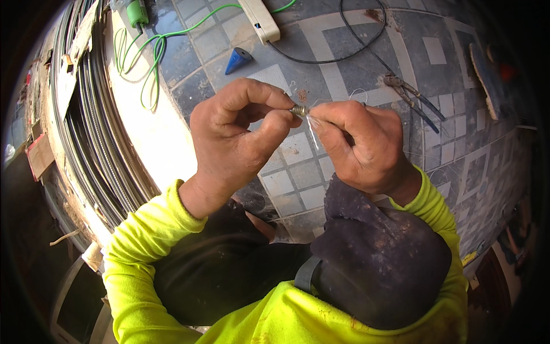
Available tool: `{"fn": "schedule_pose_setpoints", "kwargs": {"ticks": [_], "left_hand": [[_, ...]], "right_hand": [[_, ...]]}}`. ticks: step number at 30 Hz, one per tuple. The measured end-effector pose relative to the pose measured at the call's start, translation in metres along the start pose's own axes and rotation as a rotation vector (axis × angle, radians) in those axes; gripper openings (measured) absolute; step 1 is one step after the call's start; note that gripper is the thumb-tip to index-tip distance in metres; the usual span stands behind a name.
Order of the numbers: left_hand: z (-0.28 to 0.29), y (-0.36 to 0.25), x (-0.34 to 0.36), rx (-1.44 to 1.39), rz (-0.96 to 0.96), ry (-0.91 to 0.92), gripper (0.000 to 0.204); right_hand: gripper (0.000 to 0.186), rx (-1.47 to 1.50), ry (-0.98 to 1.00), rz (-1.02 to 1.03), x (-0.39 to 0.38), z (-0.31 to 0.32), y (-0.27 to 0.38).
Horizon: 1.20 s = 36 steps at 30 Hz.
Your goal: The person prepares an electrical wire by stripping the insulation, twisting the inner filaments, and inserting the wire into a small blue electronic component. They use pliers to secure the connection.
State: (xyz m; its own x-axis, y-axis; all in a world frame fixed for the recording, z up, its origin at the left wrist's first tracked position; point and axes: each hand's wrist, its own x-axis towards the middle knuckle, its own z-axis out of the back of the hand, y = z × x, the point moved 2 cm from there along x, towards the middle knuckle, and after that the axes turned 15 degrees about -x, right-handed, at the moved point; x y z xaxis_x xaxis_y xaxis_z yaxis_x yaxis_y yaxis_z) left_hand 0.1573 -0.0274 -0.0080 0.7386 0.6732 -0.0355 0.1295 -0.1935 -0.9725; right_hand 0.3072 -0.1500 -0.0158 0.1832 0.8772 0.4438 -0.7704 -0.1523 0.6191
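Between the thumb and forefinger of my left hand (238, 123) is a small brass-coloured threaded fitting (298, 110). My right hand (364, 140) pinches a thin white strand (313, 131) right at the fitting's end, and a short tail of it hangs below the fingertips. Fine loops of the same thread (359, 92) show above my right knuckles. The two hands nearly meet over the tiled floor. My fingertips hide part of the fitting.
A blue cone (238, 59) lies beyond my left hand, near a white power strip (260, 22). Pincers (409, 97) rest on the tiles at right. Coiled dark cables (97, 114) run along the left. A green cord (157, 51) trails at the upper left.
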Motion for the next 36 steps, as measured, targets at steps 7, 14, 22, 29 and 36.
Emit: {"fn": "schedule_pose_setpoints", "kwargs": {"ticks": [7,14,22,29,36], "left_hand": [[-0.004,0.001,-0.002,0.098,-0.186,-0.057,0.007],[0.001,0.001,0.001,0.120,-0.034,0.049,0.006],[-0.002,0.006,-0.004,-0.088,0.143,0.048,0.006],[0.001,0.010,-0.009,-0.282,0.232,-0.051,0.011],[0.002,0.010,-0.006,-0.357,0.264,-0.071,0.011]], "right_hand": [[0.018,-0.142,0.020,0.096,0.002,0.007,0.004],[0.008,0.412,0.307,-0.382,0.007,0.016,-0.002],[0.015,0.169,0.253,-0.185,0.000,0.015,0.001],[0.019,0.490,0.573,-0.528,0.004,0.028,-0.010],[0.031,-0.293,0.125,-0.089,-0.005,0.012,-0.036]]}}
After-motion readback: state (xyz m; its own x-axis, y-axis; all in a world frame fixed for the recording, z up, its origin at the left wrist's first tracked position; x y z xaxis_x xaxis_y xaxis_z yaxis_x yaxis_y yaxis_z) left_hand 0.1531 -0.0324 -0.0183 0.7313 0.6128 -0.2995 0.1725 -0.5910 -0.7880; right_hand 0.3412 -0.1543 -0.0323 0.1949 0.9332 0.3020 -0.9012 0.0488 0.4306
